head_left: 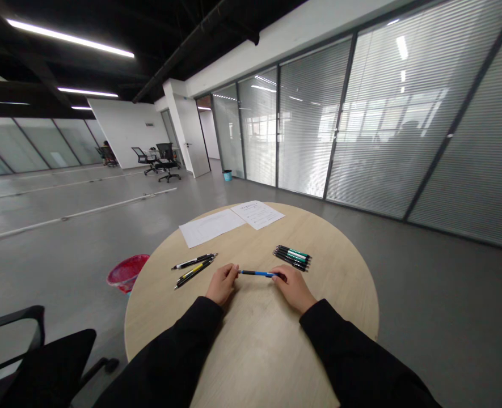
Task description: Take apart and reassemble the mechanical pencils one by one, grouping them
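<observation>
A blue and black pen point(257, 273) lies crosswise between my two hands, over the middle of the round wooden table point(251, 328). My left hand point(223, 283) pinches its left end, and my right hand point(292, 287) is closed on its right end. Several black and green pens point(292, 257) lie side by side just beyond my right hand. To the left of my left hand rest several pens, black with white point(194, 261) and black with yellow point(194, 271), pointing up and to the right.
Two printed paper sheets, one left point(212, 226) and one right point(258, 214), lie at the table's far edge. A red bin point(128, 272) stands on the floor at the left. Nearer is a black chair point(50, 362). Glass partitions with blinds run behind on the right.
</observation>
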A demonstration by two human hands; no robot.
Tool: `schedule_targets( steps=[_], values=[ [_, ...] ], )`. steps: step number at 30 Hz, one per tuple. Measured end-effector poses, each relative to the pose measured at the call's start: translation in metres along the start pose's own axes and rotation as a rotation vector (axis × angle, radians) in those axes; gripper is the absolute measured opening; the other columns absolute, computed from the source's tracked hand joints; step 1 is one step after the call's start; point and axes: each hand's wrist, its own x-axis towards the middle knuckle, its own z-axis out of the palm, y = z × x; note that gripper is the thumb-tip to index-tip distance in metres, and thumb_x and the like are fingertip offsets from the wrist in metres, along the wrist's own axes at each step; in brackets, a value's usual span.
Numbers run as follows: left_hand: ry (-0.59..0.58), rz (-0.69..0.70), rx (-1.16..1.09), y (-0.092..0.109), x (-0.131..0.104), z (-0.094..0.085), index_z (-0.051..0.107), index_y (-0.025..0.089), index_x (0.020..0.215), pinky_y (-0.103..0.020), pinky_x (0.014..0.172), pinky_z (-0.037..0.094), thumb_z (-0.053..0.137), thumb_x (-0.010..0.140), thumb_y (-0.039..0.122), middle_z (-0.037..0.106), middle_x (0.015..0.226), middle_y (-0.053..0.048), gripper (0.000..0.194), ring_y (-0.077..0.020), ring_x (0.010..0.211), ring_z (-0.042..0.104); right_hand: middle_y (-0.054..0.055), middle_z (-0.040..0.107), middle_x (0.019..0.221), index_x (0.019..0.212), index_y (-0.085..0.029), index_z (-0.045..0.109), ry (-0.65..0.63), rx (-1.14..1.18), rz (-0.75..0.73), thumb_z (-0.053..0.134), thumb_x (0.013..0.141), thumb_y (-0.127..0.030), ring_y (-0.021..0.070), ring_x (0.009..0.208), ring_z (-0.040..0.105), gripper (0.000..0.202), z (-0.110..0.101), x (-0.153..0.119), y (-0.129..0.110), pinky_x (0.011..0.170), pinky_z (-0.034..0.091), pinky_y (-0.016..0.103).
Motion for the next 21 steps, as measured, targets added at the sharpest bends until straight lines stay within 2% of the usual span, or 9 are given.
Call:
schedule_targets(
  steps=[13,21],
  values=[
    [-0.027,0.019,0.017,0.0037,-0.0003,-0.0003,0.051,0.020,0.063,-0.027,0.054,0.030,0.048,0.086,0.058,0.044,0.056,0.003,0.044,-0.0141,0.054,0.040,0.005,0.073,0.091,0.092,-0.021,0.075,-0.004,-0.020,0.008,0.062,0.086,-0.013,0.0190,0.083,0.064,0.016,-0.0010,-0.0002,-0.0027,0.077,0.046,0.030],
    [-0.050,0.036,0.013,-0.0022,0.0011,-0.0003,0.053,0.019,0.068,-0.027,0.055,0.030,0.049,0.086,0.057,0.043,0.057,0.004,0.042,-0.0139,0.055,0.040,0.005,0.073,0.092,0.093,-0.021,0.075,-0.001,-0.008,0.011,0.061,0.087,-0.013,0.0187,0.082,0.063,0.016,-0.0008,0.0000,-0.0031,0.076,0.046,0.030]
  ],
)
